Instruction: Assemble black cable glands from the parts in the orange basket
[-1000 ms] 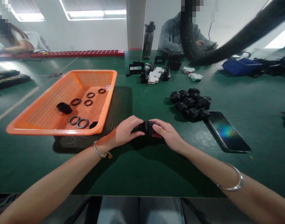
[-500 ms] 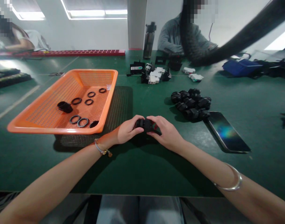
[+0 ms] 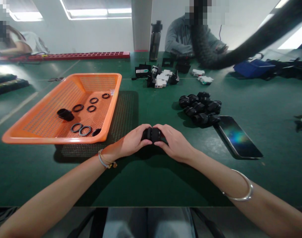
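Note:
Between my two hands, low over the green table, is a black plastic cable gland (image 3: 154, 135) with a ribbed round body. My left hand (image 3: 135, 138) pinches its left end between thumb and fingers. From the other side, my right hand (image 3: 174, 141) grips the right end, its thumb below and fingers above. My fingers hide both ends of the piece. An orange basket (image 3: 114, 114) to the left holds several black ring nuts (image 3: 85, 130) and a black threaded fitting (image 3: 65, 114). To the right sits a pile of similar black glands (image 3: 200, 107).
A phone (image 3: 240, 137) lies beside the pile. Farther back are white and black small parts (image 3: 163, 78), a dark bottle (image 3: 155, 41) and a blue bin (image 3: 254, 69). A thick black hose (image 3: 230, 58) hangs at upper right. Two people sit across the table.
Both hands still hold the cable gland; my right fingers have closed in around its right end. The whole view has shifted slightly.

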Motion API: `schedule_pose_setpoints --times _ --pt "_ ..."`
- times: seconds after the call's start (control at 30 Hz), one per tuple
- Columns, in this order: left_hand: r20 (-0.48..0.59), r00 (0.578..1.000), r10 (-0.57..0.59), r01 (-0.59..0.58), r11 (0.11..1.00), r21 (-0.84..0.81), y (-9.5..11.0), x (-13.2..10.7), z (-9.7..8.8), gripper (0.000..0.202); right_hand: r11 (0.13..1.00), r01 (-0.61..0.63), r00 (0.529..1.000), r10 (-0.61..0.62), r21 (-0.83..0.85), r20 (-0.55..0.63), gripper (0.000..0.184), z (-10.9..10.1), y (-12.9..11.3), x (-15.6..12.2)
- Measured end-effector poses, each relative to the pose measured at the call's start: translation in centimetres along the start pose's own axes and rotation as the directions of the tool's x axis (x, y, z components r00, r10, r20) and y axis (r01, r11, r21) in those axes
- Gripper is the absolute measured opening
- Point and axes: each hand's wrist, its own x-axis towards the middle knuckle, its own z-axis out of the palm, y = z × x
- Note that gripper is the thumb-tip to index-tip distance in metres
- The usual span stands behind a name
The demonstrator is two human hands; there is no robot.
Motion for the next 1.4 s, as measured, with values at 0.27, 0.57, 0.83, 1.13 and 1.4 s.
schedule_pose_setpoints --times 0.27,0.57,0.83,1.13,1.4 --pt "0.004 0.999 0.041 -0.042 0.989 0.138 -0.2 0.1 -0.1 0.041 0.919 -0.292 0.956 0.278 0.264 0.090 0.029 -0.1 -1.0 0.1" --pt "0.013 1.000 0.016 -0.017 0.999 0.048 -0.1 0.2 -0.2 0.041 0.841 -0.415 0.910 0.390 0.347 0.144 0.027 0.0 -1.1 0.4" --pt "0.053 0.998 -0.046 0.054 0.984 -0.170 0.0 0.4 -0.8 0.047 0.997 -0.058 0.998 0.056 0.058 0.033 0.044 0.0 0.5 0.3" --pt "0.090 0.995 -0.039 0.052 0.986 -0.156 0.5 0.2 -0.6 0.036 0.996 0.024 1.000 -0.022 -0.086 0.022 0.035 -0.1 0.3 0.2" --pt "0.065 0.996 -0.064 0.068 0.996 -0.058 1.0 -0.4 -0.3 0.035 1.000 0.021 0.999 -0.021 -0.005 -0.029 0.033 -0.1 -0.3 0.1"
